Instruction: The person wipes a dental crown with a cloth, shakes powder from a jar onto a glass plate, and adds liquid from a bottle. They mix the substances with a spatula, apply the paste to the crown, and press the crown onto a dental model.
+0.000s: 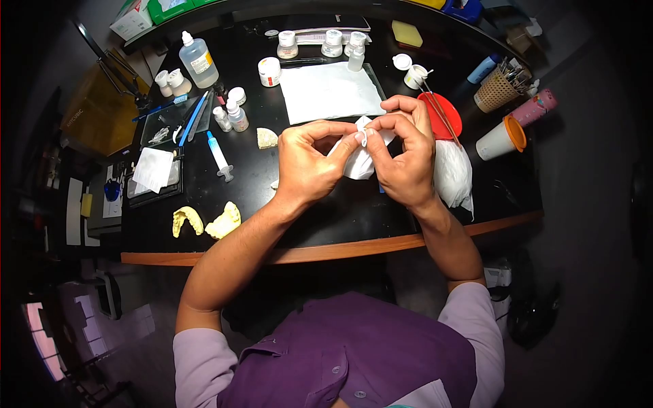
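My left hand (304, 162) and my right hand (408, 153) meet over the front middle of the black table. Between thumbs and index fingers, both pinch a crumpled white tissue (359, 166), whose loose end hangs below the fingertips. A small pale piece shows at the pinch, mostly covered by the fingers; I cannot tell what it is. Behind the hands lies a flat white sheet (326, 92) on a dark tray. Just right of my right hand sit a red dish (450, 109) with thin brushes across it and a bunched white cloth (452, 173).
Yellow dental casts (224, 221) lie near the wooden table edge (326, 253). On the left are a syringe (218, 156), small bottles (237, 117) and a large clear bottle (198, 61). Jars (288, 45) line the back. An orange-rimmed cup (500, 139) and a brush holder (500, 88) stand right.
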### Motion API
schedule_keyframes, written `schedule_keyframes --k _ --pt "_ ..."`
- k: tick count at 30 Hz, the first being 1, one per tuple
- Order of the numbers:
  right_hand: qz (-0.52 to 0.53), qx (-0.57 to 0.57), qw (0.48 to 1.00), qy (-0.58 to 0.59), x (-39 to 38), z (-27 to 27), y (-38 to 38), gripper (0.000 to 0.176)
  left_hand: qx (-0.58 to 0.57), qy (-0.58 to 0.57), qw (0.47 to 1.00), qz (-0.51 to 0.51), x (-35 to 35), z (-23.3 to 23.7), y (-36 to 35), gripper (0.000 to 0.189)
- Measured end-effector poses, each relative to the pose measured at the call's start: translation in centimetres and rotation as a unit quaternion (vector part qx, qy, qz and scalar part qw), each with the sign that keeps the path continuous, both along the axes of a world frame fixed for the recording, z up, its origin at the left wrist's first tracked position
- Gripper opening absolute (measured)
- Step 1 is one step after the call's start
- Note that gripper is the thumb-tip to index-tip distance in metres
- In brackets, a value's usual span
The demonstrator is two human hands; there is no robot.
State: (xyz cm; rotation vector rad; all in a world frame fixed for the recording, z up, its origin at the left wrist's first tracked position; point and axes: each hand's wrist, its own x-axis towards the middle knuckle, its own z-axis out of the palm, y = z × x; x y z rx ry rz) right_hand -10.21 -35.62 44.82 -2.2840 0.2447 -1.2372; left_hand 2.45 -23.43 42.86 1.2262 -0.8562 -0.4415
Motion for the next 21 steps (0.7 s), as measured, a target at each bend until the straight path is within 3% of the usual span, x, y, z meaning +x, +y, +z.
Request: schedule_keyframes --k 4,10,16,21 --pt "-0.009 -0.102 0.995 -0.020 0.1 0.4 0.5 0.014 -0.037 -0.199 0.975 0.092 0.2 0.3 0.1 0.012" --pt "-0.015 -0.140 0.989 -0.047 0.1 0.0 0.5 0.015 -0.052 -0.255 0.960 0.106 -0.5 0.7 0.2 0.010" --pt "0.010 -0.051 0.995 -0.091 0.0 -0.1 0.5 0.012 -0.049 -0.079 0.995 -0.023 -0.7 1.2 0.8 0.013" --pt "0.029 0.016 0.997 -0.074 -0.4 -0.2 0.4 0.010 -0.020 0.012 0.996 -0.087 -0.4 1.3 1.0 0.014"
